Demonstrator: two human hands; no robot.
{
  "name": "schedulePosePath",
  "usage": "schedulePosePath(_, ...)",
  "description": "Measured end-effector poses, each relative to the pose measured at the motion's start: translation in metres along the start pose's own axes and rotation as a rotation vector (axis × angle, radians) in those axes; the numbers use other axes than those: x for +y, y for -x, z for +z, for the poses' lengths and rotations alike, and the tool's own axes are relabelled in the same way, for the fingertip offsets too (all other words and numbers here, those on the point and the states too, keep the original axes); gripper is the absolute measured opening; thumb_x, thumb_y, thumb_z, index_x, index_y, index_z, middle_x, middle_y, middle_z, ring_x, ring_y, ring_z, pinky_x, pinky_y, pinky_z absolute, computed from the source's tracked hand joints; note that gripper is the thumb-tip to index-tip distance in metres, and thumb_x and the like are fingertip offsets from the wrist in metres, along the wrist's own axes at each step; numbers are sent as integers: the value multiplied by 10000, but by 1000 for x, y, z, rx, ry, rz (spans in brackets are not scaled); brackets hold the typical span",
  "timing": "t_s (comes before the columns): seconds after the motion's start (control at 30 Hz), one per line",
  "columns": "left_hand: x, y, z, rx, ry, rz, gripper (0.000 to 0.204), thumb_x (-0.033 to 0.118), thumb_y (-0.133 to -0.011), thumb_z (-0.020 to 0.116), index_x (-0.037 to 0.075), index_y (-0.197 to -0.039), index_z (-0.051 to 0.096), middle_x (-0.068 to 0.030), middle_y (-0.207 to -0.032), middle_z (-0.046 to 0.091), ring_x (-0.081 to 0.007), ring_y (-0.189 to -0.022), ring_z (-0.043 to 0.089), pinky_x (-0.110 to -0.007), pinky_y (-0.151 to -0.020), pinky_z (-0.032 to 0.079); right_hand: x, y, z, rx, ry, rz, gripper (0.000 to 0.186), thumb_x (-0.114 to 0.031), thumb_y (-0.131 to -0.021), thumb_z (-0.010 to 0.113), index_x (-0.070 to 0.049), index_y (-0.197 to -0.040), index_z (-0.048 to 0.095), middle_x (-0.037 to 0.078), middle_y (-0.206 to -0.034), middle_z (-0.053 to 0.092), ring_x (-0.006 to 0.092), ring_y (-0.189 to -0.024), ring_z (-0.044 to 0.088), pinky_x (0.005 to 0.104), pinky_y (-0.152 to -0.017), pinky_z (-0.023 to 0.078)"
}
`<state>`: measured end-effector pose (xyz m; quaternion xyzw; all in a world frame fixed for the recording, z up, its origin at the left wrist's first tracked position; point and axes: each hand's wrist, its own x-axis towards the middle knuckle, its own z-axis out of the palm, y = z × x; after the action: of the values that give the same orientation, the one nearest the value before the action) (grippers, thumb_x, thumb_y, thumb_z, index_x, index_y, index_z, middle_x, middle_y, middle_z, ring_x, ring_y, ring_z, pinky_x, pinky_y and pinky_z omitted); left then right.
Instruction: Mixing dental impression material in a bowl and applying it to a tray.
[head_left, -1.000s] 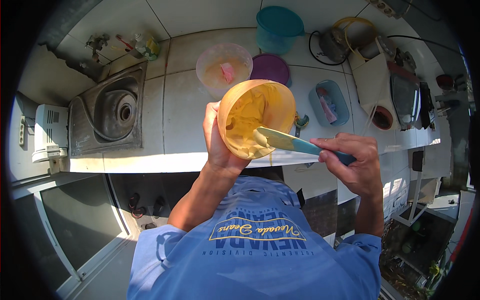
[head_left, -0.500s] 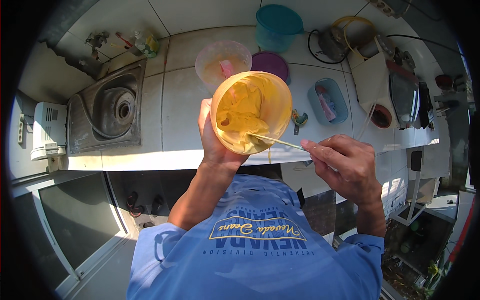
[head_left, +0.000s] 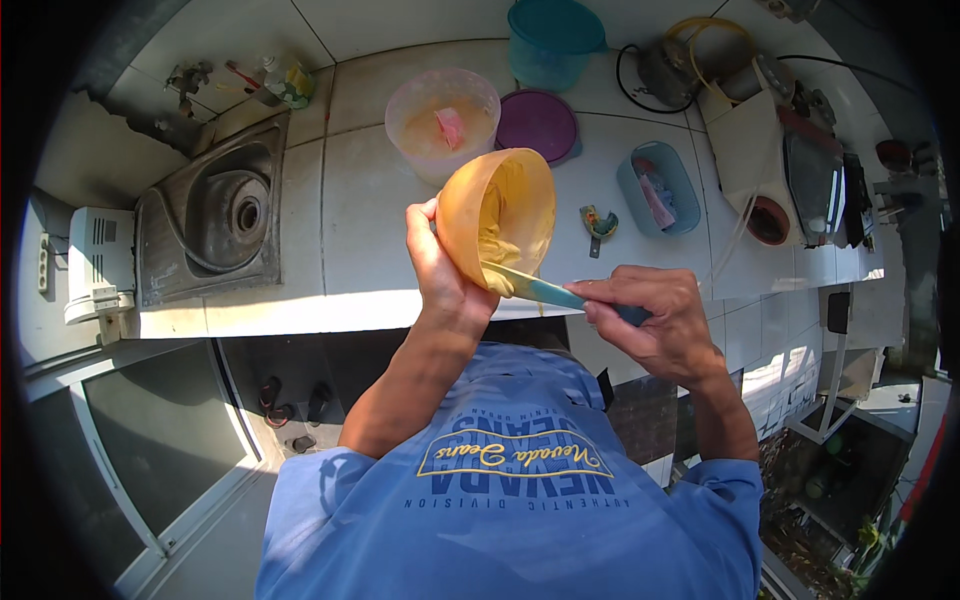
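Left grip (head_left: 447,278) holds tilted bowl (head_left: 460,225); right grip (head_left: 648,318) holds spatula (head_left: 552,293) at its rim. Apparent step: working paste (head_left: 494,232); next stroke calls for steady bowl.

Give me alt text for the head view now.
The left hand holds a tilted yellow bowl of yellow paste; the right hand holds a blue spatula at the bowl's rim. Beyond, a tiled counter with a metal sink.

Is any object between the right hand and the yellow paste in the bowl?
Only the blue spatula, held in the right hand, its blade at the lower rim of the bowl; nothing else visible blocks the yellow paste.
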<state>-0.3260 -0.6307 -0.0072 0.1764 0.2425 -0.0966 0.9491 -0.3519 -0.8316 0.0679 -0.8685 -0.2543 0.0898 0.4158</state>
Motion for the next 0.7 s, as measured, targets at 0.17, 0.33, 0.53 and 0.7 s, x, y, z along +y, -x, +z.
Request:
schedulePosePath(0.17, -5, 0, -17, 122, -18, 29, 451, 379, -879, 363, 57, -1133, 550, -83, -1139, 566, -244, -1041, 540, -431, -903, 456, 25, 4, 10, -144, -788, 593, 218, -86, -879, 603, 14, -1056, 680, 25, -710, 654, 63, -593, 542, 224, -540, 457)
schedulePosePath(0.33, -5, 10, -19, 253, 29, -47, 481, 464, -907, 386, 128, -1218, 534, -82, -1204, 551, -282, -1108, 533, -516, -931, 447, 33, 27, 68, 249, -791, 347, 281, -27, -868, 582, 0, -1142, 640, 80, -824, 658, 89, -596, 535, 235, -562, 475)
schedulePosePath(0.53, -5, -1, -29, 181, 46, 9, 480, 458, -932, 395, 119, -1248, 518, -90, -1233, 547, -293, -1138, 522, -494, -946, 445, 31, 36, 104, 427, -347, 93, 447, 40, -776, 616, -94, -1202, 632, 90, -934, 594, 167, -687, 604, 281, -629, 522)
schedulePosePath(0.7, -12, -9, -16, 170, -143, 150, 443, 352, -904, 387, 53, -1196, 534, -109, -1173, 566, -264, -1049, 559, -453, -900, 483, 48, 72, 98, 387, -191, 19, 462, 48, -747, 630, -101, -1184, 644, 91, -918, 610, 174, -674, 612, 271, -596, 518)
